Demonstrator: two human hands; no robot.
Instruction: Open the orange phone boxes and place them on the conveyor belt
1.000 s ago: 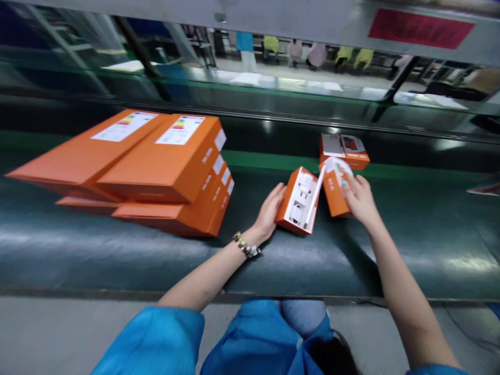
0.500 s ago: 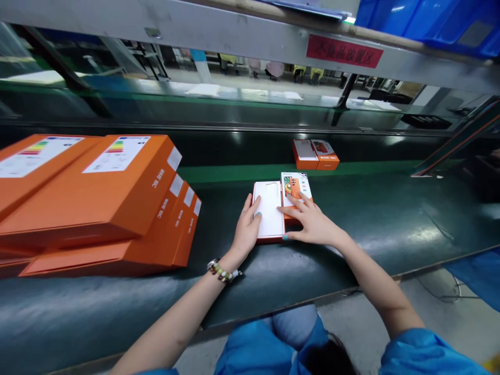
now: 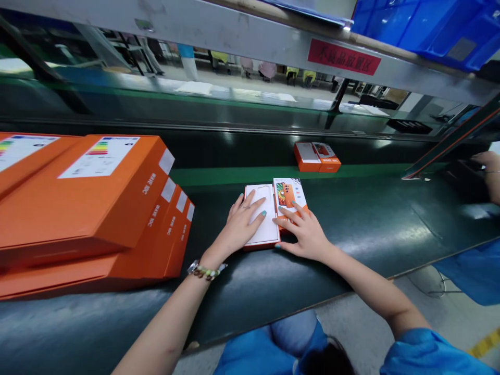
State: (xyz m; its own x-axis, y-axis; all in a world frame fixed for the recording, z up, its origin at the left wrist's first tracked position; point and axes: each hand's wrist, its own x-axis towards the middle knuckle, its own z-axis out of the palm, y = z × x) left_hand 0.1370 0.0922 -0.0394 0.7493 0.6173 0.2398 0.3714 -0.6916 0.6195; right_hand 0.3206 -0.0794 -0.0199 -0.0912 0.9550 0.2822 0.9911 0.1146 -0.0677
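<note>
On the green work surface in front of me lies an opened phone box, its two halves side by side. A white insert (image 3: 270,225) fills the left half. The right half is the lid (image 3: 287,192), printed with an orange phone. My left hand (image 3: 239,224) is laid over the insert with its fingers spread. My right hand (image 3: 307,232) rests its spread fingers on the lower part of the lid, its thumb by the near edge where the halves meet. A beaded bracelet (image 3: 205,271) circles my left wrist.
Large orange cartons (image 3: 113,198) are stacked at the left. Another opened phone box (image 3: 317,156) sits farther back. Blue bins (image 3: 425,28) stand on the shelf above, over a red sign (image 3: 344,56). At the far right, another person's hand (image 3: 490,166) touches something dark.
My left hand has moved from the box's left side onto the white insert, fingers spreading over it. The right hand stays on the lid. Another person's hand has appeared at the far right.
</note>
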